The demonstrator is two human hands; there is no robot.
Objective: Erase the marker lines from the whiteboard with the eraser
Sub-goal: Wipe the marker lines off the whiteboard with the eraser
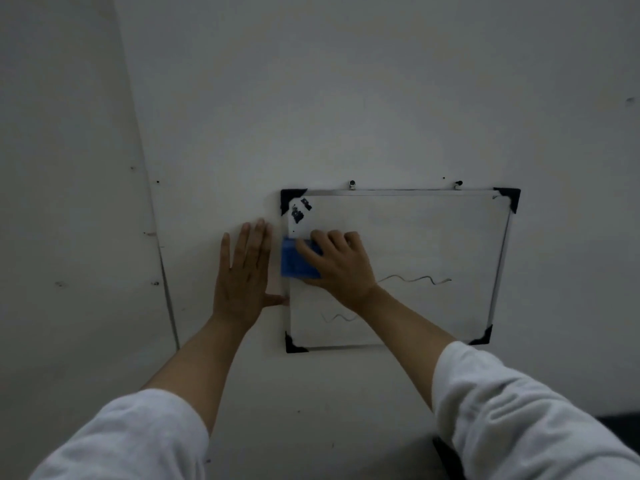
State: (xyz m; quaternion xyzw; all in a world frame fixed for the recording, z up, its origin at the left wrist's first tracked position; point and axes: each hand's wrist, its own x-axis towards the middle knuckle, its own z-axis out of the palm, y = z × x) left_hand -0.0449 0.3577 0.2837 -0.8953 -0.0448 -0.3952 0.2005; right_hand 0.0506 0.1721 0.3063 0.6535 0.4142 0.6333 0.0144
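On the wall-hung whiteboard point(415, 237), right hand point(337, 263) gripping blue block eraser point(294, 263) — left hand point(244, 271) flat, fingers spread, wavy marker lines point(415, 279).

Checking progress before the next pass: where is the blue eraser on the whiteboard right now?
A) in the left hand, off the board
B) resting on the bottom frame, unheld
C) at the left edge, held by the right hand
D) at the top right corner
C: the right hand presses the blue eraser against the whiteboard at its left edge, while the left hand lies flat on the wall beside the frame.
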